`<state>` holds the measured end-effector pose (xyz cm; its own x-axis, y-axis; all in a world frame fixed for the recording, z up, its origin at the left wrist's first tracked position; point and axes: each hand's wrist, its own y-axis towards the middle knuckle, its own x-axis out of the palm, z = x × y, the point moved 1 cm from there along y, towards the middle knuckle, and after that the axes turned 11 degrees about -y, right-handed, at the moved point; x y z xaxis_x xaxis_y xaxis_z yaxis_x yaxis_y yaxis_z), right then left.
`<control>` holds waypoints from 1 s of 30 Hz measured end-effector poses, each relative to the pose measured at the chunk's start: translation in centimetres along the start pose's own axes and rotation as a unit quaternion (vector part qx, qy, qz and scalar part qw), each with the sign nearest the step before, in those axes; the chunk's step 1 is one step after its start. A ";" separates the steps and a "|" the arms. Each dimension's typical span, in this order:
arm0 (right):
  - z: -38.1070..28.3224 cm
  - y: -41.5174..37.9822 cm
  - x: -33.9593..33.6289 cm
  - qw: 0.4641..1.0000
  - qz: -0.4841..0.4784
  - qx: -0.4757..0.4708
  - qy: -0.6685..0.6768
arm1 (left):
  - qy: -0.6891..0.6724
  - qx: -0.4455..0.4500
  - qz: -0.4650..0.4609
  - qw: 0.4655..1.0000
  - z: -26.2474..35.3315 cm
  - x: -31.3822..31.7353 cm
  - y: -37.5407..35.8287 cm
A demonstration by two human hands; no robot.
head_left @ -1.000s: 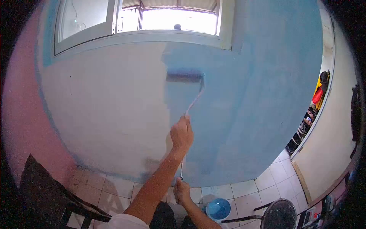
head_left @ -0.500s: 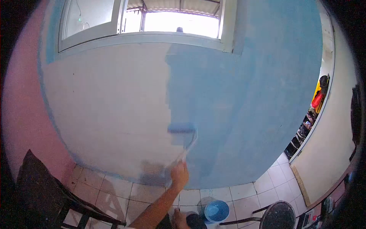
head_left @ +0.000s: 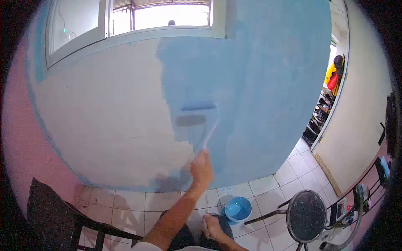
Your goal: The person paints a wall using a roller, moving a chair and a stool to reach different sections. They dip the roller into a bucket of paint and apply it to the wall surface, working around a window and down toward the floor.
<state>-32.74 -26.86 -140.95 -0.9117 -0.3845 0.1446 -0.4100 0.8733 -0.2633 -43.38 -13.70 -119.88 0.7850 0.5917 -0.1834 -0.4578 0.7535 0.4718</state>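
My left hand is closed around the handle of a paint roller, with the arm reaching up from the lower left. The roller's blue sleeve is in front of the blue-painted part of the wall, and its shadow falls below it, so it appears held off the surface. A thin pale pole runs from below my left hand down to my right hand, whose fingers are closed on its lower end near my knee. Beside that knee stands a bucket with blue paint on the tiled floor.
Unpainted pale wall spreads to the left under a sliding window. A round dark stool stands right of the bucket. At lower left is a dark chair. A doorway with shoes is at the right.
The roller has moved up and away from the wall, its shadow now separate below it. The view has shifted right and down, bringing more of my right hand, the bucket and the stool into sight.
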 end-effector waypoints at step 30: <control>-11.2 1.1 -3.8 0.991 -0.034 -0.055 -0.115 | -0.030 0.040 -0.026 0.998 4.9 4.3 6.9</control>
<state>-29.50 -21.06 -131.06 -0.8691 -0.4903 -0.0658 -0.4769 0.8657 -0.1520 -41.10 -7.36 -113.15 0.8317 0.5324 -0.1576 -0.3830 0.7556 0.5313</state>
